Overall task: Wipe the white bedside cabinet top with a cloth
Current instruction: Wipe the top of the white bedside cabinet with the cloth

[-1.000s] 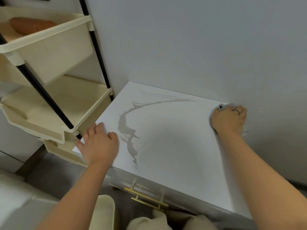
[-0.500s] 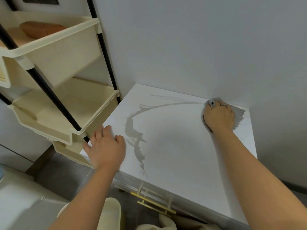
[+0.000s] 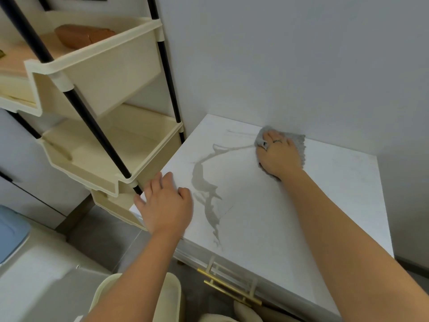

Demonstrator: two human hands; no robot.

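Observation:
The white bedside cabinet top (image 3: 274, 219) fills the middle of the view, set against the wall. A grey wet streak (image 3: 204, 182) curves across its left half. My right hand (image 3: 277, 156) presses flat on a grey cloth (image 3: 298, 141) near the back edge, at the streak's far end; the cloth shows around my fingers and knuckles. My left hand (image 3: 166, 205) rests palm down on the cabinet's front left corner, fingers spread, holding nothing.
A cream tiered rack (image 3: 97, 73) with black poles stands close against the cabinet's left side, a brown pouch (image 3: 81, 36) on its upper shelf. A gold drawer handle (image 3: 229, 287) sits below the front edge. A cream bin (image 3: 137, 298) is on the floor near my left arm.
My right hand has slid the cloth leftward along the back edge, from the back right corner to the end of the wet streak. My left hand has stayed on the front left corner.

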